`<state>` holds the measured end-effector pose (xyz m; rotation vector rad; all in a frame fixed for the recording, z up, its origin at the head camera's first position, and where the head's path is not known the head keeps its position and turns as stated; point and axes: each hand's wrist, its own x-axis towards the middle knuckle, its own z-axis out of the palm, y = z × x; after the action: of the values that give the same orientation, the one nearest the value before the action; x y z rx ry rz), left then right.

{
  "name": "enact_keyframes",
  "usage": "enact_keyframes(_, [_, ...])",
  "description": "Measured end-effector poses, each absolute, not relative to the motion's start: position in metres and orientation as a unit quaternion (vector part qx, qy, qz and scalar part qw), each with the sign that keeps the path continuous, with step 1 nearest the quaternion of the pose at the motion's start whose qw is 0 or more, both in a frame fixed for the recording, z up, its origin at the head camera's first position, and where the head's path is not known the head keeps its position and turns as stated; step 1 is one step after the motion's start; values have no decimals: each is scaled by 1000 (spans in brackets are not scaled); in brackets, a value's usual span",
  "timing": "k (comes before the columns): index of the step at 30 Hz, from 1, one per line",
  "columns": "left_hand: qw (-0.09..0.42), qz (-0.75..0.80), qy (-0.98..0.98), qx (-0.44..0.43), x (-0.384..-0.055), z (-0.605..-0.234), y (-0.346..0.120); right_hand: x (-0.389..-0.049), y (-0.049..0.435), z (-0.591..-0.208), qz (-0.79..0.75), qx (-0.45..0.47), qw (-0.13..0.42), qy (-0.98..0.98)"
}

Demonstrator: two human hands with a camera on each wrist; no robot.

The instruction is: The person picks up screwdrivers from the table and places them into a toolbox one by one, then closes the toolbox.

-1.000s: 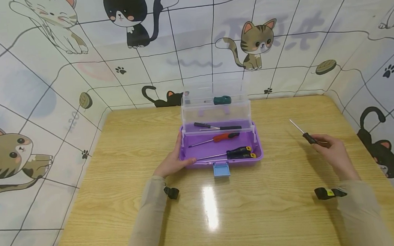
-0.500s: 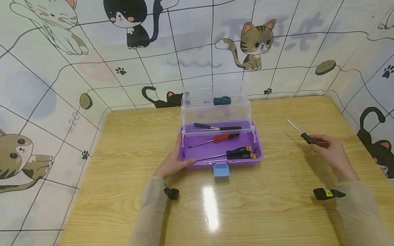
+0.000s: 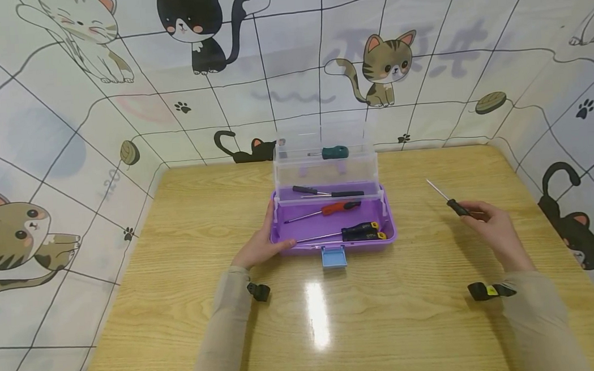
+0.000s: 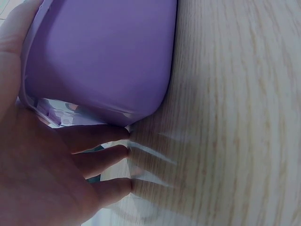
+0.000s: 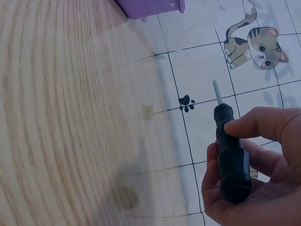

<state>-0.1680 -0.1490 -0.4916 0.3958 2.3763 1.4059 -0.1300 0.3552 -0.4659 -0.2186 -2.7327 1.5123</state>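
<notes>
In the head view a purple toolbox stands with its transparent lid raised. My left hand grips its left end, thumb along the front rim, fingers at the side; in the left wrist view the fingertips are close to the tabletop. Right of the box, my right hand holds a black-handled screwdriver above the table, its shaft pointing up and left. Thumb and fingers wrap its dark handle in the right wrist view. Inside the box lie a red screwdriver and two black-and-yellow screwdrivers.
Two thin black screwdrivers lie toward the back of the box, seen below the lid. A green-handled screwdriver is in the raised lid. A light blue latch hangs at the front. Cat-patterned walls border the wooden table.
My right hand has moved a little to the left toward the toolbox, carrying the screwdriver with it. The left hand and the toolbox have stayed in place.
</notes>
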Motion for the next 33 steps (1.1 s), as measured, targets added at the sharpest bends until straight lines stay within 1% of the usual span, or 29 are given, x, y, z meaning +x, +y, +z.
enact_keyframes(10, [172,496,838,145,-166,-490,-150,-136,343,-460,464,-31,4,-885])
enact_keyframes(17, [180,513,825,152,-153,-449,-143,-140,332,-456,460,-11,4,-888])
enact_keyframes(23, [184,505,830,149,-152,-446,-142,-145,327,-452,461,5,-1,-887])
enact_keyframes(25, [182,504,831,148,-153,-451,-143,-147,325,-451,463,9,-4,-887])
enact_keyframes(31, [164,501,836,150,-165,-486,-149,-151,317,-447,466,23,-6,-885])
enact_keyframes(33, [165,499,838,147,-166,-490,-150,-152,314,-445,468,27,-5,-883])
